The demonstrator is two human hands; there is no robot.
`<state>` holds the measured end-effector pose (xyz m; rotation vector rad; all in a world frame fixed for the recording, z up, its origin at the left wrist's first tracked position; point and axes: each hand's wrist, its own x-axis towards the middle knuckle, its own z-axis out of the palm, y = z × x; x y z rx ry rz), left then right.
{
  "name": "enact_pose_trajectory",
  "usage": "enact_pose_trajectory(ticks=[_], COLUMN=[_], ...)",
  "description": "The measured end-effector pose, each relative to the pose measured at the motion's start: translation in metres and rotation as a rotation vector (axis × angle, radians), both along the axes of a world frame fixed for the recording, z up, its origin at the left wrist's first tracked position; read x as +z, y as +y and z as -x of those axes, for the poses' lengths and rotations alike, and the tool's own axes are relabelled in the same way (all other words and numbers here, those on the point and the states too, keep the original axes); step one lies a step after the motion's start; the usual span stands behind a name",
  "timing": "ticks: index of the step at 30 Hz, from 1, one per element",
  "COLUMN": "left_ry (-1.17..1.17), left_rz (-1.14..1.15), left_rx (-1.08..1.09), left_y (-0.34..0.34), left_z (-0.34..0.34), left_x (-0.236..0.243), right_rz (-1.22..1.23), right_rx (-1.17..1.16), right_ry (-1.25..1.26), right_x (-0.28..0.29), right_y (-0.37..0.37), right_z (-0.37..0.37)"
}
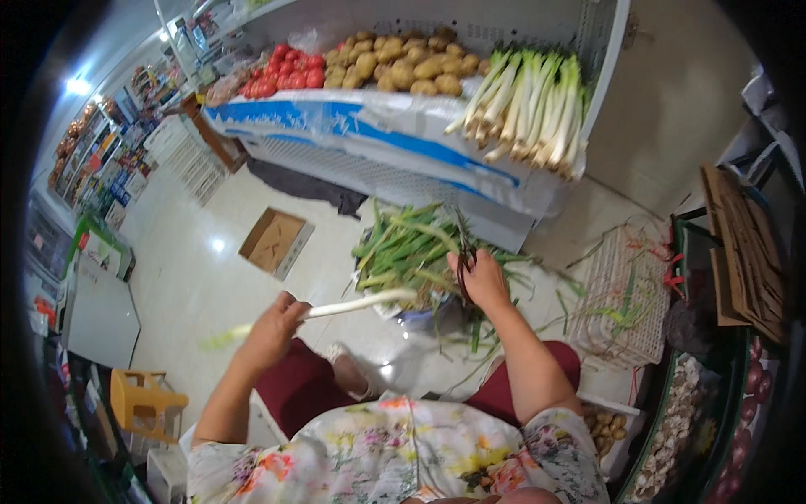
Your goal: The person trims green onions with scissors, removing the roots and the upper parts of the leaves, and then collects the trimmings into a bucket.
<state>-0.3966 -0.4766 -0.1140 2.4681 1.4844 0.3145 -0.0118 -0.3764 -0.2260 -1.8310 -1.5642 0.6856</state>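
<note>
My left hand (280,328) is closed around a long leek (357,305), held nearly level. Its white end points right, over the front of a heap of green leaf trimmings (395,244), and its pale green end sticks out to the left. In my right hand (485,281) is a pair of dark-handled scissors (463,239), blades pointing away from me above the heap. The blades are apart from the leek. Beneath the trimmings, part of a bluish tub (430,319) shows; the rest is hidden.
Ahead stands a shelf with leeks (537,105), potatoes (411,63) and tomatoes (290,69). A white basket (617,294) with leaf scraps is at right, near garlic (672,420) and flattened cardboard (739,244). An open box (275,242) and a yellow stool (147,403) are left.
</note>
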Motion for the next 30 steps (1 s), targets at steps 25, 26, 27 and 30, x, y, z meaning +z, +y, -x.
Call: enact_pose_trajectory(ticks=[25,26,27,30], left_ry=[0.164,0.130,0.099,0.060], left_rz=[-0.368,-0.403,-0.439,-0.740], left_rx=[-0.679,-0.725,-0.767,-0.795], left_y=[0.415,0.416,0.415,0.397], left_z=[-0.447,-0.451,-0.452,-0.410], left_x=[0.155,0.154,0.154,0.181], right_rz=[-0.049,-0.082,-0.120,-0.051], right_rx=[0.166,0.177,0.212,0.139], right_ry=[0.207,0.240,0.274,0.013], right_x=[-0.016,-0.023,-0.028,-0.020], right_y=[0.019,0.024,0.027,0.022], right_z=[0.000,-0.006,-0.008,-0.009])
